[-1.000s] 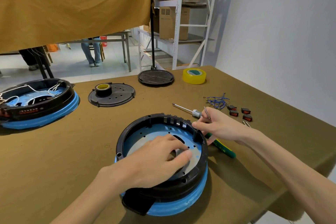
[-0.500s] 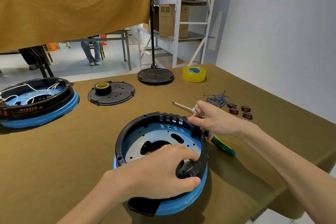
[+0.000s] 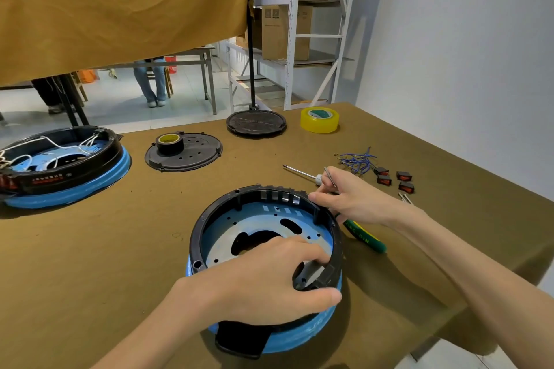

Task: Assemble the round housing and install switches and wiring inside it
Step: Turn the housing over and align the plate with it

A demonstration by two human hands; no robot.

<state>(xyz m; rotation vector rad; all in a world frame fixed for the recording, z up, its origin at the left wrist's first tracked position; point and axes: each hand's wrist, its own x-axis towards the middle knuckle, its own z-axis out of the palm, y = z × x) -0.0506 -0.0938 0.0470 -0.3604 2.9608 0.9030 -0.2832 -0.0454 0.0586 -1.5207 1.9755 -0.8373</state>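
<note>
Head view: round housing [image 3: 209, 219] near table's front edge, left hand [image 3: 257, 284] gripping its near rim, right hand [image 3: 356, 201] pinching thin screws at far rim; judged fastening step, next needs seating one.

We see a tabletop [image 3: 105, 249] draped in olive cloth. On it sit a round black-and-blue housing [image 3: 227, 213] near us, a second wired housing [image 3: 69, 177] at far left, a black perforated cover plate [image 3: 195, 156], a stand's round base [image 3: 256, 123], yellow tape [image 3: 320, 120], blue wires [image 3: 358, 160], four red rocker switches [image 3: 395, 180], a screwdriver [image 3: 299, 172], and what may be green-handled pliers [image 3: 365, 238].
</note>
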